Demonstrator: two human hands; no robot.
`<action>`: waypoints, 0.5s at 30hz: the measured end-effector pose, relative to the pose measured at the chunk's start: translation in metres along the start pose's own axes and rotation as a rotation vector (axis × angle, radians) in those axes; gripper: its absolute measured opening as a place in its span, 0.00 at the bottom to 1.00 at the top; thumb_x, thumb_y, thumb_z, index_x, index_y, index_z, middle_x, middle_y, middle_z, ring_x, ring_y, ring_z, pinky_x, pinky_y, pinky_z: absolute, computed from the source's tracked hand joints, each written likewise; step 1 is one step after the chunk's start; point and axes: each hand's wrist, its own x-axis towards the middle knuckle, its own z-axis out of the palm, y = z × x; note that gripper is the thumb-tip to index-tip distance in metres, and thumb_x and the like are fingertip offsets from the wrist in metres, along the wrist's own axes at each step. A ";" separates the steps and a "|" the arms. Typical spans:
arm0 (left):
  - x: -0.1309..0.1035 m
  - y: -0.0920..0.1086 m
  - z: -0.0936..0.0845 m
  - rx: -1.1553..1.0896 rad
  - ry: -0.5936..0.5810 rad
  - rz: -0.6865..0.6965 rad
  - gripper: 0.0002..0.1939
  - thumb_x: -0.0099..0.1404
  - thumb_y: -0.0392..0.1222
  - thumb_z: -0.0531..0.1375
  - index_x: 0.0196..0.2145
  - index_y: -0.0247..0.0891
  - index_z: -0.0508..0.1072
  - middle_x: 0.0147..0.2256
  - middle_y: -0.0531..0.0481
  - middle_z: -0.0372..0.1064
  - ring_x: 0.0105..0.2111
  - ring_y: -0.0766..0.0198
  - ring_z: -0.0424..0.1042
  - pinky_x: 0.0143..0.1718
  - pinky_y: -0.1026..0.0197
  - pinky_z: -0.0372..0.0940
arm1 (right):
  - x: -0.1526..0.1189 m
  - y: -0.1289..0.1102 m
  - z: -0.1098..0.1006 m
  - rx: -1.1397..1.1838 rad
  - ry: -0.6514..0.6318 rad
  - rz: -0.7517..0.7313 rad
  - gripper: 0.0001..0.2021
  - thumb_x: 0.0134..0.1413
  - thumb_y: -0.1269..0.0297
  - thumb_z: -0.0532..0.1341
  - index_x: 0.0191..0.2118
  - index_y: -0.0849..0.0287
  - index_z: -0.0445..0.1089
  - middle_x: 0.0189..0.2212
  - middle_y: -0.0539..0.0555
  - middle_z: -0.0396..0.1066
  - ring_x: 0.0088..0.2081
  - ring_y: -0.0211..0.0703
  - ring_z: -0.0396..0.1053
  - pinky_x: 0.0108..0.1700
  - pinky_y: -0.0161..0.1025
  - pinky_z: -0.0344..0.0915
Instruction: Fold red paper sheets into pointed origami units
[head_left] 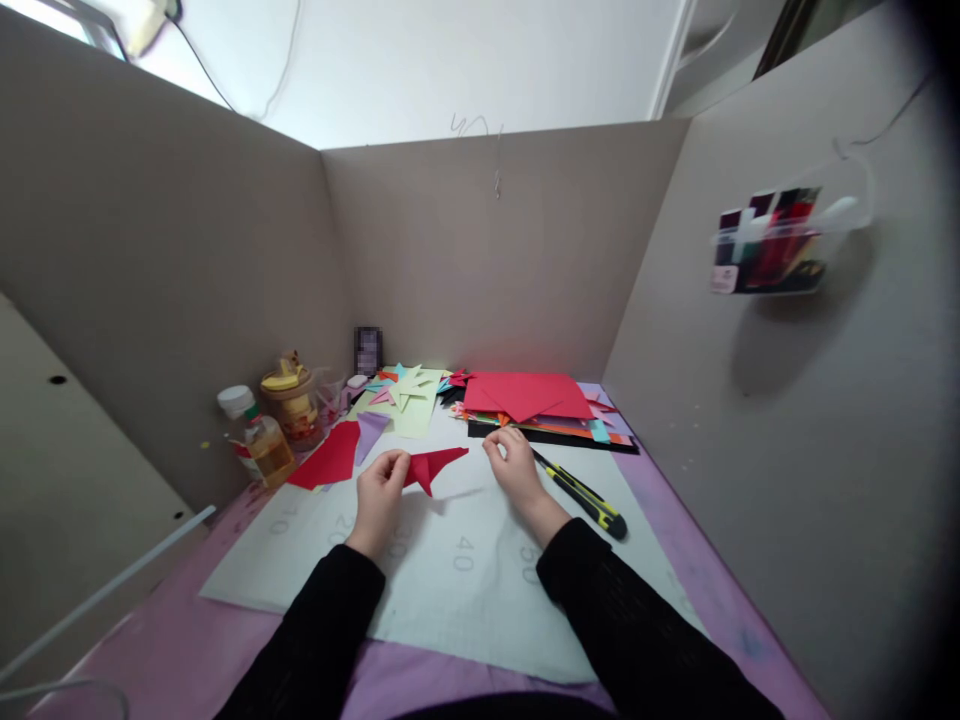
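Note:
Between the thumb and fingers of my left hand point(382, 490) is a folded red paper piece point(429, 468), its pointed end reaching right and another tip hanging down. My right hand point(516, 465) is a little apart from that pointed end, fingers bent and pressed together; whether anything small is in them I cannot make out. Both hands are above a white sheet point(450, 600) printed with numbers. A yellow and black box cutter point(585, 498) lies just right of my right hand. Behind that hand is a stack with red paper point(525, 392) on top.
To the left lie a loose red sheet point(330, 458) and a purple paper piece point(370, 432). A white-capped bottle point(262, 445) and a yellow-topped jar point(294, 405) stand by the left panel. Folded paper shapes point(411, 388) lie at the back. A clear holder point(780, 240) hangs on the right panel.

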 end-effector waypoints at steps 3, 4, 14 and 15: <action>0.002 -0.004 0.001 -0.045 -0.007 -0.047 0.13 0.62 0.48 0.57 0.31 0.34 0.73 0.28 0.50 0.72 0.30 0.63 0.70 0.33 0.64 0.63 | -0.003 -0.001 0.003 0.047 0.036 0.019 0.10 0.56 0.68 0.54 0.25 0.57 0.66 0.26 0.53 0.67 0.34 0.46 0.65 0.39 0.42 0.61; 0.002 -0.005 0.001 -0.060 -0.012 -0.059 0.13 0.62 0.48 0.58 0.30 0.34 0.73 0.28 0.50 0.72 0.30 0.63 0.70 0.32 0.65 0.63 | -0.004 -0.003 0.005 0.063 0.041 0.022 0.10 0.56 0.68 0.54 0.26 0.57 0.67 0.27 0.53 0.68 0.34 0.46 0.65 0.40 0.42 0.61; 0.001 -0.001 0.006 -0.212 -0.079 -0.164 0.14 0.58 0.50 0.60 0.28 0.33 0.73 0.26 0.51 0.70 0.27 0.64 0.68 0.30 0.65 0.61 | -0.013 -0.015 0.015 0.299 -0.072 0.085 0.10 0.52 0.68 0.59 0.41 0.57 0.73 0.37 0.56 0.74 0.38 0.45 0.70 0.42 0.43 0.67; 0.001 -0.002 0.006 -0.232 -0.084 -0.179 0.15 0.58 0.50 0.61 0.29 0.33 0.73 0.26 0.51 0.70 0.27 0.64 0.68 0.30 0.65 0.61 | -0.014 -0.014 0.016 0.328 -0.085 0.105 0.10 0.52 0.68 0.59 0.40 0.57 0.73 0.37 0.56 0.74 0.37 0.45 0.71 0.41 0.42 0.68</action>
